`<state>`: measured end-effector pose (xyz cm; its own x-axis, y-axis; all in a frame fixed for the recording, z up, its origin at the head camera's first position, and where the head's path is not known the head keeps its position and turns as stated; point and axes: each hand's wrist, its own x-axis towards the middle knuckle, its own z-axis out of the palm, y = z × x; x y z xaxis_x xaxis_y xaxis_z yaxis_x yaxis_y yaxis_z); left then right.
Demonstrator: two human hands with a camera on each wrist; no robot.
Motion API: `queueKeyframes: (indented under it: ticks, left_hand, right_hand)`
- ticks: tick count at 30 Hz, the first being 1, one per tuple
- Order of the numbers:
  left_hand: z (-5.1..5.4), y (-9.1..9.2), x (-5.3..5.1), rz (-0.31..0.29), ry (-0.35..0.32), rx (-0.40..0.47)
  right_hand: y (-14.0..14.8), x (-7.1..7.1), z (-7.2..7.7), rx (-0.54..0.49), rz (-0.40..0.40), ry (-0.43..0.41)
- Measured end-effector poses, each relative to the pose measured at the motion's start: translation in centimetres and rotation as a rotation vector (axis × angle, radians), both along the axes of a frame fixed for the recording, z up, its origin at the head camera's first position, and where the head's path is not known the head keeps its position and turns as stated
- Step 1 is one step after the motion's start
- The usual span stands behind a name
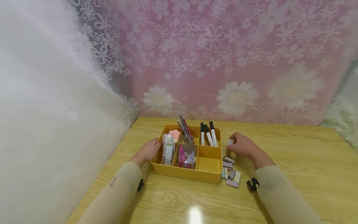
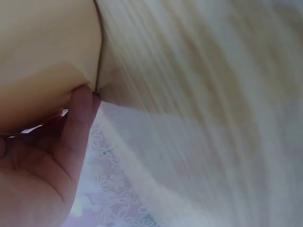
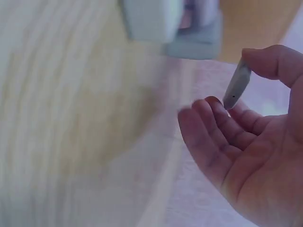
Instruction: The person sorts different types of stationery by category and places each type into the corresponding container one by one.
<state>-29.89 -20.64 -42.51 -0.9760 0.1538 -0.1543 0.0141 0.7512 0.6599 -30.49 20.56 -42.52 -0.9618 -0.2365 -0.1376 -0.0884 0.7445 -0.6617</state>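
Observation:
A yellow compartment organizer box [image 1: 184, 175] stands on the wooden table. My left hand [image 1: 149, 151] grips its left side wall; in the left wrist view, fingers [image 2: 78, 113] lie against the box's edge. Beyond the box's right side, my right hand [image 1: 242, 145] pinches a small grey block [image 3: 237, 85], eraser-like, between thumb and fingertips. Several similar pastel blocks [image 1: 232, 183] lie loosely beside the box's right front corner. The front right compartment [image 1: 209, 160] of the box shows its bare floor.
Black-capped markers [image 1: 208, 137] stand in the back right compartment, pencils [image 1: 184, 127] in the back middle. A clear case with a white label [image 1: 168, 152], a pouch with pink items [image 1: 186, 157] and a pink-orange item [image 1: 174, 133] fill others. Floral curtains [image 1: 223, 62] hang behind the table.

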Motion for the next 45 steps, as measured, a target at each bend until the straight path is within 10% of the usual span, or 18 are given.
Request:
queueKeyframes:
  ticks: [18,28,35,45]
  left_hand:
    - [1.2,-1.1,-0.1,-0.049,-0.020,-0.069]
    - [1.3,0.1,-0.5,0.006,0.007,-0.071]
    - [0.2,0.0,-0.4,0.017,0.035,-0.058]
    - [0.0,0.6,0.3,0.053,0.035,-0.016]
  right_hand:
    - [-6.0,7.1,5.4,0.061,0.226,0.304]
    - [-7.2,6.9,4.4,0.125,0.265,0.362]
    - [-5.0,6.0,4.8,-0.011,0.136,0.361]
    - [-1.6,3.5,1.6,0.037,0.064,0.186]
